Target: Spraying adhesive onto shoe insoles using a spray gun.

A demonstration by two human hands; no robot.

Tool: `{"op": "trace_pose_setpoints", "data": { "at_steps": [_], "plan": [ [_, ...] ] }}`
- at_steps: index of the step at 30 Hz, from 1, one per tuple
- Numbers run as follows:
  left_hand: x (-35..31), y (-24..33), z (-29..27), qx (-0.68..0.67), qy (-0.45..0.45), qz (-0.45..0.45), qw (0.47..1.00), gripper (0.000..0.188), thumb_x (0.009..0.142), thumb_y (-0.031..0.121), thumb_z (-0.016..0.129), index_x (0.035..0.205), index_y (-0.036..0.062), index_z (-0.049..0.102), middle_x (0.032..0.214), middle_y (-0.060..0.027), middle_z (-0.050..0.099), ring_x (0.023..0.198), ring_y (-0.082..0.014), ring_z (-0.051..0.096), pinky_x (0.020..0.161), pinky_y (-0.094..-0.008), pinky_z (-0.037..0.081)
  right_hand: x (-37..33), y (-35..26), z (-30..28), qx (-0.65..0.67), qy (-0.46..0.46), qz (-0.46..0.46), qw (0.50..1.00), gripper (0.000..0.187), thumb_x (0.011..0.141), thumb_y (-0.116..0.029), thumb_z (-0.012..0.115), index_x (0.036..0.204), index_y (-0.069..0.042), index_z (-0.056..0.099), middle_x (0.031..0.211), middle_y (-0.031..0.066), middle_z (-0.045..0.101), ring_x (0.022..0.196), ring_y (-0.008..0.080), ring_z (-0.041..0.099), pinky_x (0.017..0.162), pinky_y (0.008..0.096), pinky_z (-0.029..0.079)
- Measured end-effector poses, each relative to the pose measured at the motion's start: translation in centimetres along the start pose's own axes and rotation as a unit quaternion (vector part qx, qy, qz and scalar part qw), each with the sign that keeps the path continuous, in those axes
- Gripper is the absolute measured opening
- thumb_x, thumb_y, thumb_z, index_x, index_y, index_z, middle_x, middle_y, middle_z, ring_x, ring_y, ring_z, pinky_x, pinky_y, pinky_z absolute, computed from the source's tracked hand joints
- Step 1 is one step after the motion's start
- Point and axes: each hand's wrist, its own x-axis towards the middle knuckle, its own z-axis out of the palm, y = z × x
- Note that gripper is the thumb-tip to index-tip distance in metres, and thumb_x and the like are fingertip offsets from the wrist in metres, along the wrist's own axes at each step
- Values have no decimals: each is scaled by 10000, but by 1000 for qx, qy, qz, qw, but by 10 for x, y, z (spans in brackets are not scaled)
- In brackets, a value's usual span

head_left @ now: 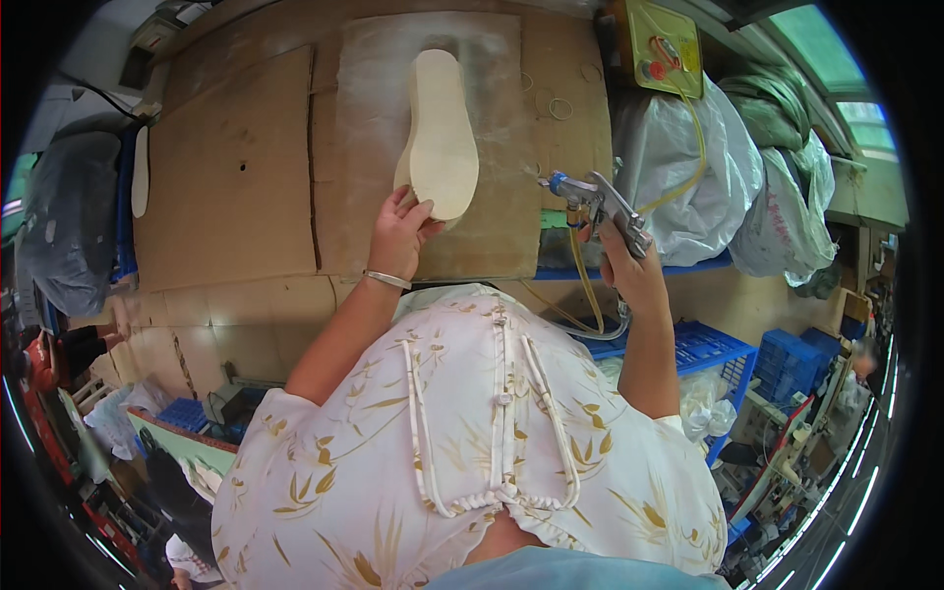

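A stack of cream-coloured insoles (pixel 442 138) lies lengthwise on the overspray-stained cardboard (pixel 369 108). At its near left end, my left hand (pixel 401 236) pinches the edge, thumb on top and fingers along the side. To the right, my right hand (pixel 634 273) grips the handle of a metal spray gun (pixel 615 211). The gun's nozzle points left toward the insoles and stays apart from them. A yellowish hose (pixel 585 270) and a clear hose run from the gun. My right fingers are partly hidden behind its handle.
A yellow can (pixel 664 49) with a hose stands at the far right, beside white plastic bags (pixel 688 162). More cardboard (pixel 221 177) covers the left side, near a dark wrapped bundle (pixel 74 216). Blue crates (pixel 787 364) sit at the lower right. Another person (pixel 74 349) shows at the left rim.
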Motion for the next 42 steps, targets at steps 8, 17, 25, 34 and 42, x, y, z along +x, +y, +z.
{"op": "trace_pose_setpoints", "data": {
  "at_steps": [8,17,25,34,42],
  "plan": [
    [-13,39,-15,-32,-8,-26,999,303,867,44,549,1168,12,567,1000,-65,645,849,-153,631,719,-269,529,-4,0,20,4,-30,28,999,269,934,-248,503,1042,-22,602,838,21,630,423,31,406,364,184,299],
    [7,190,-141,-51,-27,125,990,292,857,22,551,1146,37,586,1038,-54,637,890,-152,624,755,-293,537,3,-33,93,17,-17,39,999,254,922,-237,533,1027,-19,609,801,26,631,413,24,414,355,183,299],
    [83,307,-351,2,166,202,965,283,878,25,496,1151,72,555,1062,-53,623,956,-174,607,821,-331,521,15,-59,196,-30,-32,58,997,237,933,-190,495,1066,-17,585,856,45,632,406,28,407,347,187,299],
    [187,397,-516,9,262,176,949,321,844,27,539,1154,76,607,1035,-79,636,924,-215,623,819,-363,504,15,-76,290,-57,0,119,991,233,933,-204,517,1052,-16,588,816,37,625,393,38,406,341,198,308],
    [237,410,-602,-9,368,136,920,363,855,6,521,1205,89,574,1091,-77,612,963,-201,614,812,-360,500,25,-104,331,-95,32,138,985,226,933,-210,511,1030,-15,571,783,46,621,371,45,384,326,202,294]
  ]
}}
